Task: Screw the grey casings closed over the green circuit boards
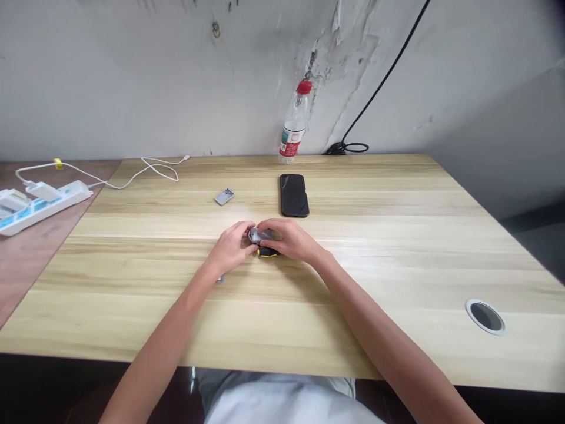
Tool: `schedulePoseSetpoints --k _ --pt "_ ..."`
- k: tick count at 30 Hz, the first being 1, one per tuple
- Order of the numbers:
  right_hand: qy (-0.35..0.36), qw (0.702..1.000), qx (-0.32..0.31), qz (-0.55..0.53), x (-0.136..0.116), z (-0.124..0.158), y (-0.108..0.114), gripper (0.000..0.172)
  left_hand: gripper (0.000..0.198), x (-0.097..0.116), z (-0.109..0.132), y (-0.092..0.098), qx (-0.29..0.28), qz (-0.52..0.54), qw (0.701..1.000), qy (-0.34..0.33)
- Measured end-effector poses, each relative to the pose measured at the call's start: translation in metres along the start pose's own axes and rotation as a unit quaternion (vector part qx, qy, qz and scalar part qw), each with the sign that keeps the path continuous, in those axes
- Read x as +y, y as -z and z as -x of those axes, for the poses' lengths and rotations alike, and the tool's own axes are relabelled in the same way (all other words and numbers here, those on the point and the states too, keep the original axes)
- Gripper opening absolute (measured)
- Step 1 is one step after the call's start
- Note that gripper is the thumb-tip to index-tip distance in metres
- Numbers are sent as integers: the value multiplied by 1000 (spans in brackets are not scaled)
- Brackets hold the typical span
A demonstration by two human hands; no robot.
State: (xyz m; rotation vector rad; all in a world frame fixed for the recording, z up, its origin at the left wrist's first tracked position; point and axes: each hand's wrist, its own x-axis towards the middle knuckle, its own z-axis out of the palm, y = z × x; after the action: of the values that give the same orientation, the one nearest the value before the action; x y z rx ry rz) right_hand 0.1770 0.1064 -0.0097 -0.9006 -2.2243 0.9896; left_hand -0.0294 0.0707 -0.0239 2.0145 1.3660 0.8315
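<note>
My left hand [229,247] and my right hand [286,240] meet at the middle of a light wood-grain table [397,253]. Between them, both hands grip a small grey object [257,235], most of it hidden by my fingers. Under my fingers lies a black-and-yellow item [267,252], touching my right hand; its kind is hard to tell. A small silver-grey metal piece [224,196] lies farther out, beyond my left hand. A small dark item [219,279] shows partly beneath my left wrist.
A black smartphone [294,195] lies face up near the hands. A plastic bottle with a red cap [293,126] stands at the back edge. A white power strip [44,206] with a white cable [154,168] is at the left. A desk cable grommet [485,316] sits at right.
</note>
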Motion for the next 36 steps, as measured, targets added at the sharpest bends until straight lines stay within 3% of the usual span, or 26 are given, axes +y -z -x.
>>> schedulePoseSetpoints --k 13,24,31,36 --pt "-14 999 13 -28 7 5 -6 20 33 -6 2 -4 20 -12 999 -48" --pt "4 1000 27 -10 19 7 -7 26 25 -16 0 1 7 -105 986 -127" --pt "2 997 68 47 16 8 -12 31 32 -13 -1 -5 55 -139 983 -106" --pt "-25 994 90 51 15 9 -6 29 29 -15 -2 -2 56 -129 984 -111"
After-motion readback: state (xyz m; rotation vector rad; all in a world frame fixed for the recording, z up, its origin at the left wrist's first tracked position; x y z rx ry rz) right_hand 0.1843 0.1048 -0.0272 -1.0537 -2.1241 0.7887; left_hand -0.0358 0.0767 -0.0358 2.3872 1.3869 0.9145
